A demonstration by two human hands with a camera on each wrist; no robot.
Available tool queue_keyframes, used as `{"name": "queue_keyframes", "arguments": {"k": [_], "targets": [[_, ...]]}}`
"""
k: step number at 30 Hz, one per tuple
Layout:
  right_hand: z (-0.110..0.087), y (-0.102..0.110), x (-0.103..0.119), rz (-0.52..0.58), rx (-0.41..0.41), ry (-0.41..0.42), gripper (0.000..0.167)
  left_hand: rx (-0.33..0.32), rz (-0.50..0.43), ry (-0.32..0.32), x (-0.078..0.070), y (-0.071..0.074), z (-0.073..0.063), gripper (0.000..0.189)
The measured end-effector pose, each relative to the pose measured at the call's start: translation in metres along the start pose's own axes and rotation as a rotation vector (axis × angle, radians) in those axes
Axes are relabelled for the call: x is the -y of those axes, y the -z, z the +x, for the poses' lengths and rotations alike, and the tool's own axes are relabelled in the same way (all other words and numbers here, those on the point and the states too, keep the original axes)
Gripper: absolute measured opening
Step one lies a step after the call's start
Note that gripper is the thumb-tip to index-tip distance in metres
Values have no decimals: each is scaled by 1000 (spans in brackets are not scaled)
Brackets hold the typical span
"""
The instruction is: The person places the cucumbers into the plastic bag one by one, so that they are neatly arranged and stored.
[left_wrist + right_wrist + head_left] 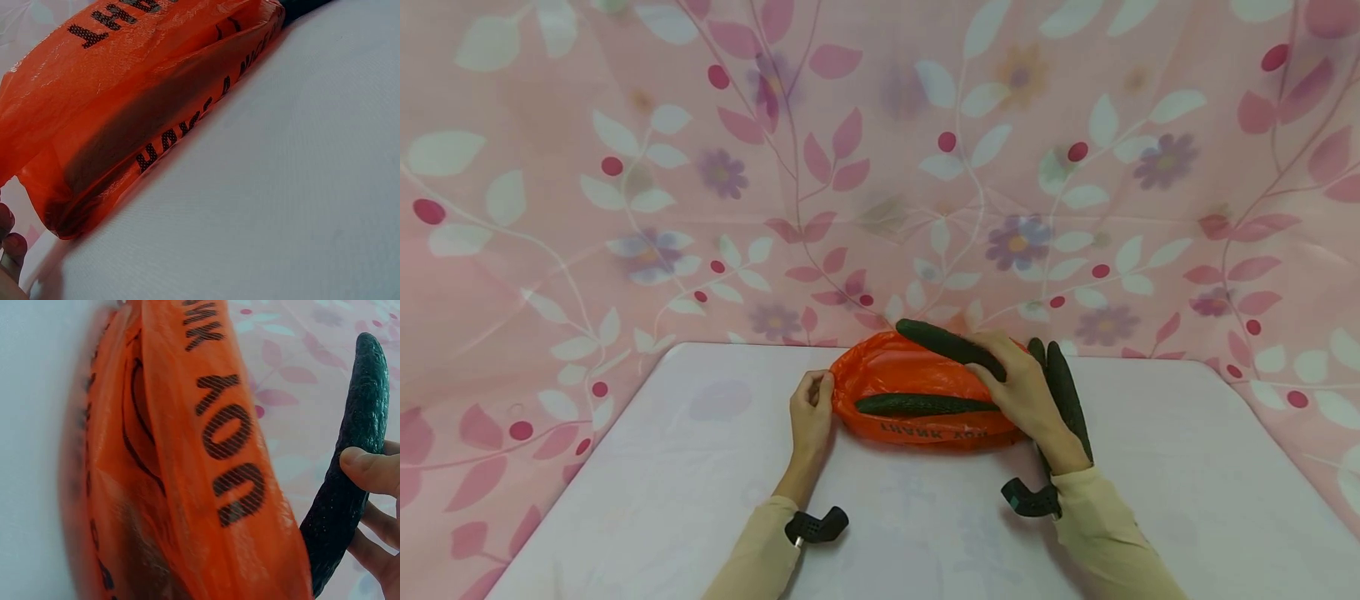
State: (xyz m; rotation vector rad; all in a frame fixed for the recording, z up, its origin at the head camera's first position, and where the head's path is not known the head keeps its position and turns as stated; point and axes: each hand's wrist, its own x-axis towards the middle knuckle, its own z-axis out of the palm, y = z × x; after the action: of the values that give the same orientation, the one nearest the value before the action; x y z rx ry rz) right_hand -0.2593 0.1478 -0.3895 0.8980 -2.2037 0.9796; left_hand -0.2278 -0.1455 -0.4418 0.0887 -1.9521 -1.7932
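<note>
An orange plastic bag [910,367] with dark printed letters lies on the table, its mouth spread wide. My left hand [811,412] pinches the bag's left rim; its fingertips [14,245] show at the edge of the left wrist view. Inside the mouth a dark green cucumber [917,406] lies crosswise. Over the bag's right side, my right hand [1026,396] grips another cucumber [940,340] between thumb and fingers, tilted with its free end up to the left. The right wrist view shows the thumb [365,469] across this cucumber [370,387], beside the bag's printed side.
Two more cucumbers [1066,387] lie side by side to the right of the bag, partly hidden behind my right forearm. The white tabletop [715,467] ends at the back against a pink floral cloth [880,183]. A black camera mount sits on each wrist.
</note>
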Motion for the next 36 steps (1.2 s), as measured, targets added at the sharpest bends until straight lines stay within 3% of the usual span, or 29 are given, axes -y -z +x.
{"name": "queue_keyframes", "arguments": {"k": [22,29,36], "targets": [[0,-25,2,-9,126,-29,44,1,-12,-7,4,-1,1,20],[-3,-36,-4,-4,161,-50,42,-26,-27,-22,32,-4,8,21],[-2,-43,-5,34,158,-61,43,-49,-13,-48,36,-4,10,21]]}}
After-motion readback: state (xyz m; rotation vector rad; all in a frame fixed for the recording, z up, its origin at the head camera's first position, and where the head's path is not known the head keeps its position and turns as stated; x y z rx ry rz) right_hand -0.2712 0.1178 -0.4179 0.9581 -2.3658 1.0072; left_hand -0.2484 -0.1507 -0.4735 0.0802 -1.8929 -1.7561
